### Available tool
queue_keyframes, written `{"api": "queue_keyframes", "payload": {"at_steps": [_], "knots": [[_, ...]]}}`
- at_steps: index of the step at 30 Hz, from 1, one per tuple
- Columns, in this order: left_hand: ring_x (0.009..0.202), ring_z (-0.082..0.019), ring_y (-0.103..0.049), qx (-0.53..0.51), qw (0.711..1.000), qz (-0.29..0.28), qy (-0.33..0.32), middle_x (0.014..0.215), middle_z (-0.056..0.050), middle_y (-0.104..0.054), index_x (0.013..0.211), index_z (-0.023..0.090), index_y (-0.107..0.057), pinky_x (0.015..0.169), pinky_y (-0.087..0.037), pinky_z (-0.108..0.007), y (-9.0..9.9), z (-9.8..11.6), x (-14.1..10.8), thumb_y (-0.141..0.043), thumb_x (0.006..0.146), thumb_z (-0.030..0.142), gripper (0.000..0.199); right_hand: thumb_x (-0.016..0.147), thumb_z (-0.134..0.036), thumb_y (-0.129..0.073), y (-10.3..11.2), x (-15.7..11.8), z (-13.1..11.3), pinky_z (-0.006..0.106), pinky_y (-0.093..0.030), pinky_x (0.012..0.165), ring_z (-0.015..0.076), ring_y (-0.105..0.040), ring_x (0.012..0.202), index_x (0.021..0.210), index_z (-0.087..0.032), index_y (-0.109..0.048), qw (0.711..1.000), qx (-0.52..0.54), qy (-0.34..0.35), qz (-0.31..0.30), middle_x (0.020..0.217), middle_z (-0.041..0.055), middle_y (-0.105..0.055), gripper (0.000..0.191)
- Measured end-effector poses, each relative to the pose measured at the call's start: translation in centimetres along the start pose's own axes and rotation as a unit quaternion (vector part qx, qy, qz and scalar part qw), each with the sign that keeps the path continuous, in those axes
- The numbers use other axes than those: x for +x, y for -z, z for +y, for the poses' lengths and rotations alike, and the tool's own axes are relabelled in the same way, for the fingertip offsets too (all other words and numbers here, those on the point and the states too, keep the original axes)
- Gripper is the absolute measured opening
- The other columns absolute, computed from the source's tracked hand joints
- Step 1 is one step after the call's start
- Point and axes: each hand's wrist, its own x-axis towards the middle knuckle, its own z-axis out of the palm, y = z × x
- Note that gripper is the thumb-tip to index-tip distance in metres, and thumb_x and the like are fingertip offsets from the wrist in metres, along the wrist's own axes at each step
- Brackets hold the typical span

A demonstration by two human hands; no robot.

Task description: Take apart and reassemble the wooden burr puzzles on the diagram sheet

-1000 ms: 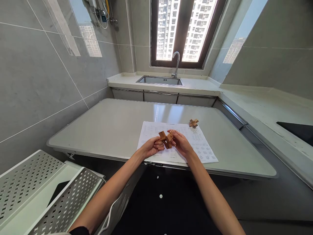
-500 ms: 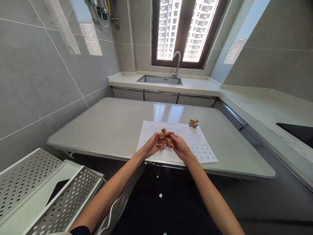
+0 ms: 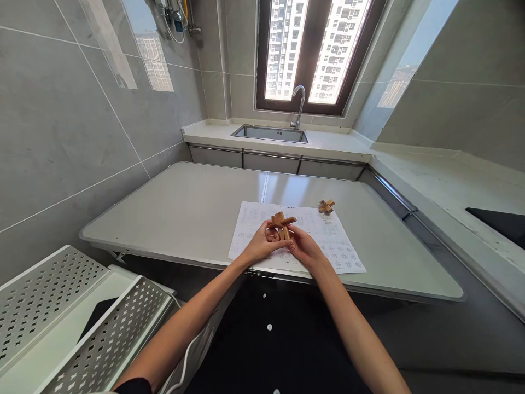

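Observation:
A brown wooden burr puzzle of crossing, interlocked bars is held up between my two hands, over a printed sheet. My left hand is closed on its left and lower side, the thumb stretched across toward the right. From the right, the fingers of my right hand are closed on the puzzle's lower end; some fingertips are hidden behind it. Beneath lies the paper sheet with rows of small printed figures. A second wooden puzzle sits at the sheet's far right corner, apart from both hands.
The pale folding table stands before me. Behind it is a counter with a sink and a faucet. On the lower left is a white perforated rack; another counter runs along the right.
The puzzle in my hands has been turned, so one bar now points down toward me. My left thumb has moved across to the right, below the puzzle. The second puzzle stays in place.

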Motion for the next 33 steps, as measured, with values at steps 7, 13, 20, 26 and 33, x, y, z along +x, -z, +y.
{"api": "queue_keyframes", "payload": {"at_steps": [7,13,20,26,33], "knots": [[0.046,-0.007,-0.056,0.005,1.000,0.008,0.014,0.092,-0.004,-0.074,0.122,0.020,-0.053,0.042,-0.039,-0.021,0.0,0.1,-0.3,-0.095,0.074,0.038,0.066,0.083,-0.033,-0.082,-0.5,-0.4,-0.1,0.020,-0.039,0.042,0.0088,-0.044,0.050,0.087,-0.020,-0.063,1.000,-0.014,0.012,-0.013,0.065,-0.0053,-0.051,0.023],[0.034,-0.008,-0.049,0.048,0.999,0.014,0.004,0.067,0.007,-0.064,0.124,0.020,-0.053,0.035,-0.035,-0.020,0.1,0.1,-0.7,-0.083,0.084,0.053,0.060,0.083,-0.035,-0.084,-0.9,-1.1,-0.5,0.018,-0.034,0.043,0.0065,-0.033,0.050,0.084,-0.022,-0.058,0.999,-0.016,0.015,-0.026,0.065,-0.0078,-0.042,0.030],[0.033,-0.009,-0.049,0.046,0.999,0.007,0.005,0.060,0.007,-0.063,0.126,0.019,-0.051,0.035,-0.037,-0.020,0.2,-0.3,-0.4,-0.072,0.092,0.060,0.058,0.080,-0.037,-0.087,-1.3,-1.2,-1.1,0.018,-0.029,0.042,0.0063,-0.029,0.051,0.082,-0.021,-0.055,1.000,-0.012,0.000,-0.029,0.066,-0.0083,-0.040,0.036],[0.035,-0.011,-0.052,0.021,0.999,0.032,0.024,0.063,0.005,-0.065,0.138,0.017,-0.046,0.037,-0.038,-0.022,0.3,-0.7,0.1,-0.063,0.094,0.070,0.071,0.084,-0.032,-0.083,-0.7,-2.4,-1.4,0.018,-0.033,0.042,0.0064,-0.035,0.051,0.088,-0.020,-0.059,0.999,-0.010,-0.035,-0.015,0.069,-0.0056,-0.049,0.028],[0.040,-0.009,-0.048,0.049,0.995,0.083,-0.017,0.064,0.006,-0.061,0.130,0.017,-0.053,0.049,-0.041,-0.023,1.4,-0.1,0.2,-0.062,0.094,0.066,0.061,0.085,-0.025,-0.080,2.7,-4.5,-3.4,0.017,-0.040,0.040,0.0073,-0.039,0.051,0.092,-0.022,-0.057,0.998,0.019,-0.006,0.059,0.074,-0.0045,-0.052,0.025]]}}
